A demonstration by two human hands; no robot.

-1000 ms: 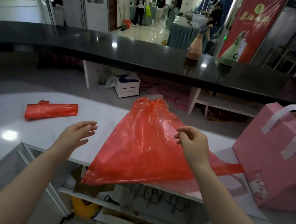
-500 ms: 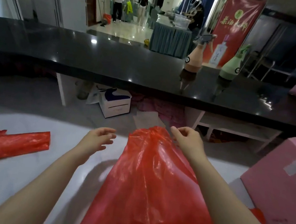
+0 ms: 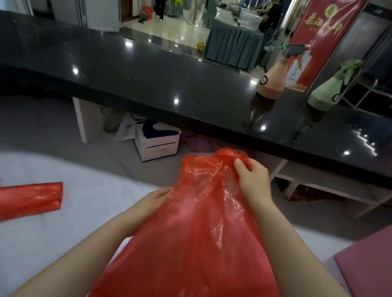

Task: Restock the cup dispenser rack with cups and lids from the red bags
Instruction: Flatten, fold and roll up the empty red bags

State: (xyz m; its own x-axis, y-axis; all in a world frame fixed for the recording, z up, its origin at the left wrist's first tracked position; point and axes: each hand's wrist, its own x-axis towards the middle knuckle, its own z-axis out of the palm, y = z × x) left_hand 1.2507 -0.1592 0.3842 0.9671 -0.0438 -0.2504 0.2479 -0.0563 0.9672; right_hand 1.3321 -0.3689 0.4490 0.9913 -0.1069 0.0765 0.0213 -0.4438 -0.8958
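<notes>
Presently red bag (image 3: 198, 236) is held over white counter (image 3: 27, 250): top bunched w/ film pinched by right hand (image 3: 253, 180) fingers; left hand (image 3: 155, 200) fingers pressed flat on bag's side, prob. to steady it for opening. Contents can't be told.

Both forearms bare, reaching forward side by side. Right hand (image 3: 254, 181) further out, fingers curled, thumb up, pinching the red bag (image 3: 192, 247) top. Left hand (image 3: 151, 203) lower, fingers partly hidden behind the bag's edge.
</notes>
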